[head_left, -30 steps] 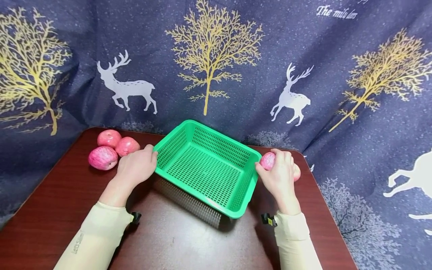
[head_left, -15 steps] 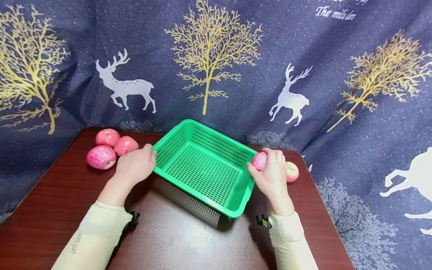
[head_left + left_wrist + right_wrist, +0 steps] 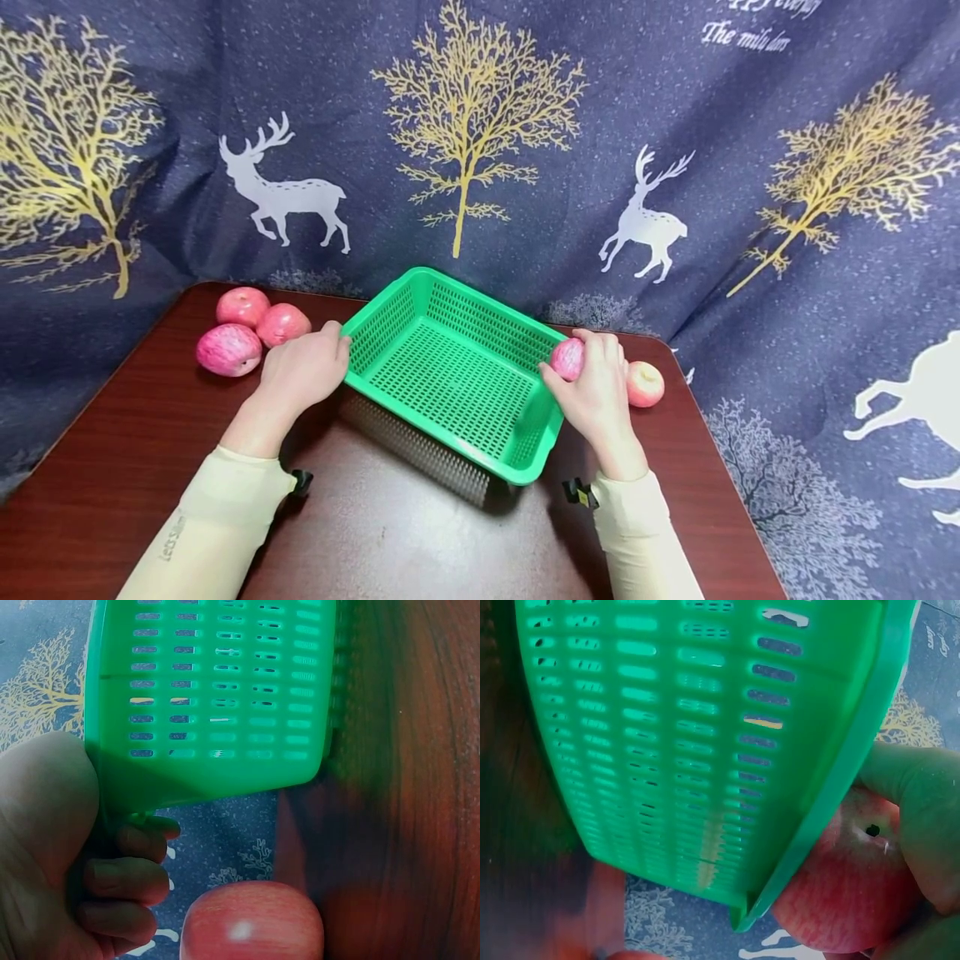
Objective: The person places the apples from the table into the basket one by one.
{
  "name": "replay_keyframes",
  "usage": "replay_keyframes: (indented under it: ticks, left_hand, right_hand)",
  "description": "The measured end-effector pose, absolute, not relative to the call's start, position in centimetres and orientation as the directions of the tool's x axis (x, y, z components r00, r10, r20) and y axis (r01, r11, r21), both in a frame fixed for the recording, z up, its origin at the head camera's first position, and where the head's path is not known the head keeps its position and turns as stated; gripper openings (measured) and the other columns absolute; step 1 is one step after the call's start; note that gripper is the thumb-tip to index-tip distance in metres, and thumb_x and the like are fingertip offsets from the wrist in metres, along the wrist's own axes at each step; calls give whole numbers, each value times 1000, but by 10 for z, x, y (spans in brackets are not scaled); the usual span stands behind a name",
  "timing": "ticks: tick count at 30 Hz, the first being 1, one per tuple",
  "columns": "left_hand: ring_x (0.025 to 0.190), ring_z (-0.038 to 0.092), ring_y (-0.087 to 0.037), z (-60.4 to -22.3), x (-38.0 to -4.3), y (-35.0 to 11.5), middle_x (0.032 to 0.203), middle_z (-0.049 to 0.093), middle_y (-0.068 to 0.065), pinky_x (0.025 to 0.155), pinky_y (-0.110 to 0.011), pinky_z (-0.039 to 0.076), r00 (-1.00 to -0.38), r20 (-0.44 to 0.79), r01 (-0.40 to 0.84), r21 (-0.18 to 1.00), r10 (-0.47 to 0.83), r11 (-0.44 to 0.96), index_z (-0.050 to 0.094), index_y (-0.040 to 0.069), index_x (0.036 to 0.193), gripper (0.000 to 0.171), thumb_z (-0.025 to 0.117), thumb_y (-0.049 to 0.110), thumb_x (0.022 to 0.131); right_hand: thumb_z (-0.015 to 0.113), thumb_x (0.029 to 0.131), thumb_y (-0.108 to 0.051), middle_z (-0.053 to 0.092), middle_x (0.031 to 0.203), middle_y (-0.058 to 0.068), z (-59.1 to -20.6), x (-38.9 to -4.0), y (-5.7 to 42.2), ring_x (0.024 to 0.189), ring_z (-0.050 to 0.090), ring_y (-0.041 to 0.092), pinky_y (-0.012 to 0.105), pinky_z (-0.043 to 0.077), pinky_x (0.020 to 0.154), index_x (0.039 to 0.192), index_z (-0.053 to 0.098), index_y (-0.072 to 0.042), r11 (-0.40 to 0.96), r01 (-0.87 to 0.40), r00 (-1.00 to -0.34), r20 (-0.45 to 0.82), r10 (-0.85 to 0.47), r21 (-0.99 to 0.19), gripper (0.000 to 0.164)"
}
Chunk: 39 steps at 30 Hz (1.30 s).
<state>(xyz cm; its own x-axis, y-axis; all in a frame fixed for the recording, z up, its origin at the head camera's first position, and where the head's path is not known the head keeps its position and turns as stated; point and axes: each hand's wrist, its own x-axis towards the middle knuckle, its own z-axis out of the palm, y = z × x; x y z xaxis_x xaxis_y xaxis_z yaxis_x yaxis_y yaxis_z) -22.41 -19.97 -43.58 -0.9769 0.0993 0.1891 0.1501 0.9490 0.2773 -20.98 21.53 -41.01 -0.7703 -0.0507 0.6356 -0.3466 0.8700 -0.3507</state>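
Note:
A green perforated plastic basket [image 3: 450,383] stands tilted at an angle to me on the table. My left hand [image 3: 306,367] grips its left rim; in the left wrist view the fingers curl below the basket's edge [image 3: 210,776]. At the opposite end, my right hand [image 3: 600,392] holds a pink-red apple [image 3: 567,359] over the right rim. The right wrist view shows that apple [image 3: 847,877] beside the basket's outer wall [image 3: 810,750], its stem hollow visible. Through the mesh, no fruit shows in the basket.
Three apples cluster at the back left: one red [image 3: 242,307], one red nearer the hand [image 3: 283,324], one pinker [image 3: 229,350]. A paler apple [image 3: 646,384] rests right of my right hand. Behind the brown table [image 3: 420,542] hangs a dark blue cloth [image 3: 525,275].
My right hand has shifted left with the apple, from beside the basket to its right rim. The paler apple behind it has come into fuller view. My left hand stays on the rim.

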Motion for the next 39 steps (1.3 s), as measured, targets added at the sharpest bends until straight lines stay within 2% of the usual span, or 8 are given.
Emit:
replay_keyframes:
  ticks: [12,16,24,39]
  left_hand:
    - [61,58,-38,-435,-223,-198,73,57,-15,46,-50,41,-977,193,146,287,92,947,47,9,95,27,39,34,103]
    - [62,58,-37,-434,-223,-198,73,57,-14,46,-50,42,-977,190,148,286,95,947,47,10,96,27,38,35,103]
    - [61,58,-36,-434,-223,-199,74,57,-15,45,-49,41,-977,189,148,278,97,949,47,10,97,28,38,35,103]
    - [61,58,-37,-434,-223,-197,74,58,-15,46,-50,42,-977,195,140,270,88,953,47,10,95,28,39,35,103]
  right_hand:
    - [82,70,-37,52,107,12,-410,-212,206,102,46,32,51,30,95,121,57,-7,862,-388,-755,649,-94,-326,65]
    - [83,69,-38,51,109,13,-411,-211,202,104,45,33,52,30,93,122,56,-5,858,-393,-767,632,-108,-330,67]
    - [84,70,-38,50,112,12,-415,-213,196,101,47,30,47,39,87,125,54,-6,852,-395,-794,594,-129,-344,70]
    - [82,71,-41,52,110,8,-417,-220,192,104,48,26,47,37,91,125,55,-5,835,-459,-789,572,-226,-304,70]
